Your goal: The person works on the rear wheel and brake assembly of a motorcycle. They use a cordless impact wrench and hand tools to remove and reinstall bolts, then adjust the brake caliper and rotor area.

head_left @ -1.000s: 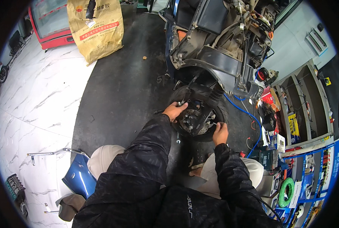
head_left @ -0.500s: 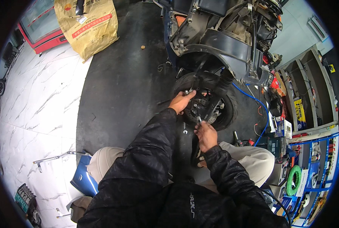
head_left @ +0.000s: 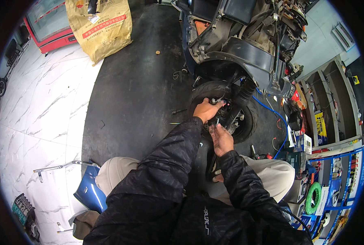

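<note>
My left hand [head_left: 206, 110] is closed on a small metal fitting [head_left: 217, 101] at the upper left of a black scooter wheel [head_left: 249, 125]; the fitting's exact kind is unclear. Just below it, my right hand [head_left: 222, 141] has its fingers curled round a small, slim metal piece [head_left: 218, 121], pointing up toward the hub. The hub and brake disc are largely hidden behind both hands. Over the wheel is a black fender [head_left: 242, 61] of the partly stripped scooter [head_left: 255, 30], with a dark strut [head_left: 246, 90] reaching down to the wheel.
A yellow sack [head_left: 104, 36] stands by a red-framed glass cabinet [head_left: 49, 28]. A blue body panel [head_left: 88, 190] lies at my left knee. At right are a blue hose [head_left: 283, 120], shelves [head_left: 327, 102] and a blue rack [head_left: 333, 179]. A socket tool [head_left: 178, 111] lies left of the wheel.
My right hand moved from the wheel's right side leftward to below the hub. My left hand stays at the upper left, now slightly farther right. The whole view has shifted a little.
</note>
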`<state>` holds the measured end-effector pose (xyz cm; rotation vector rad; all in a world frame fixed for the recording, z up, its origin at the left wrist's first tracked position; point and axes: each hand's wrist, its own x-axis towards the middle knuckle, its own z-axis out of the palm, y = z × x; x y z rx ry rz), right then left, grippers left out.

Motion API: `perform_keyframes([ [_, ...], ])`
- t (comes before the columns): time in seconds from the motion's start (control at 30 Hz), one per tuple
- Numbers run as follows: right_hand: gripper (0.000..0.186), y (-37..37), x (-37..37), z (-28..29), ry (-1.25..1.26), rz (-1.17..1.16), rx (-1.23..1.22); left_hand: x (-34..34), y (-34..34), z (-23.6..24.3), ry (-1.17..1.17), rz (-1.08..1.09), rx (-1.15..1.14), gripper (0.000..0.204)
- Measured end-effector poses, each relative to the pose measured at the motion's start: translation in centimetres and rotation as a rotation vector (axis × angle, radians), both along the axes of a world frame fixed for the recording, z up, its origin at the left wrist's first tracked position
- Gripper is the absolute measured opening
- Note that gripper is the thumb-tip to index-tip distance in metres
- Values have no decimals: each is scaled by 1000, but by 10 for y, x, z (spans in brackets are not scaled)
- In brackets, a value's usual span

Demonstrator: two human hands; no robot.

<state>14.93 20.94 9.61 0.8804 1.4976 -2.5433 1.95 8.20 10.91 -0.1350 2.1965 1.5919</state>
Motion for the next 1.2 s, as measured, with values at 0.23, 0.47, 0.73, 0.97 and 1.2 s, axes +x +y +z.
perform_keyframes([
  [0.23,23,-6,-3,-2,22,-55,-7,3,-7,5,-62,-22,99,93],
  [0.47,31,-21,-9,-5,29,-151,3,0,-10,5,-109,31,156,93],
  [0.73,30,-34,-18,-10,117,-250,139,-3,-6,1,-76,-41,52,95],
  [0.97,32,-32,-30,-8,111,-272,153,-6,-3,-9,-29,-41,22,99],
  [1.2,40,-35,-21,-4,5,-172,159,-1,-6,7,-128,-49,112,98],
])
